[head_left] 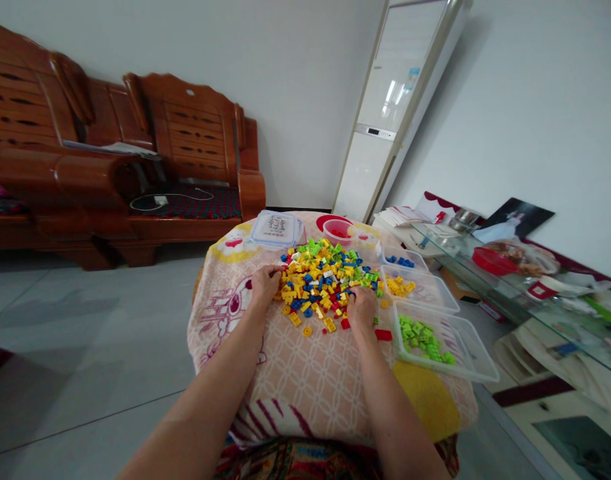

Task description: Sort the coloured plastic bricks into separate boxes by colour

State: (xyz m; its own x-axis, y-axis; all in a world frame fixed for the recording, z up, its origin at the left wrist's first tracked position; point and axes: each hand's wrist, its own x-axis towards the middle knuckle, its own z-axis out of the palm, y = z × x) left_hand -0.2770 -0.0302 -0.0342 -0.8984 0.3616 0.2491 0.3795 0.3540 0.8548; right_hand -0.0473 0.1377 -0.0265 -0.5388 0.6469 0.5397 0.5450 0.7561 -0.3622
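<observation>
Many toy bricks [325, 275] lie piled between my left hand [266, 285] and right hand [363, 308], fingers curled at the edges; whether either grips one, I cannot tell. Picking singly, nearest the fingertips first, should limit scatter.

Scene is dimly lit w/ soft, cool light. Window-shaped glare is thrown on glossy white cabinet [370, 93], upper R of ctr; faint shadow is cast on wall [525, 120] to its R. Sheen is shown by wooden seating [198, 130], upper L. Frame edges are stretched, esp. corners; brick pile [325, 270], mid-frame, is slightly blurred.
</observation>
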